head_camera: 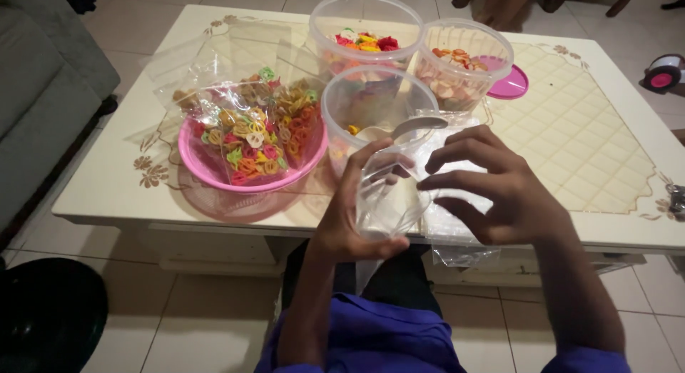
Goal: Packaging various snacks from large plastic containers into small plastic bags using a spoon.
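Note:
My left hand (353, 216) grips a small clear plastic bag (385, 202) by its mouth, just in front of the table's near edge. My right hand (499, 191) has its fingers spread and touching the bag's other side, pulling the mouth apart. Right behind the bag stands a clear round tub (374, 113) with a spoon (410, 127) in it and a few coloured snack pieces. To the left, a pink bowl (214, 170) holds several filled clear bags of coloured ring-shaped crackers (260, 134).
Two more clear tubs (364, 27) (464, 63) of coloured crackers stand at the back of the white low table (571, 130), with a pink lid (510, 84) beside them. Loose clear bags (457, 230) lie at the table's near edge. A grey sofa (36, 95) is on the left.

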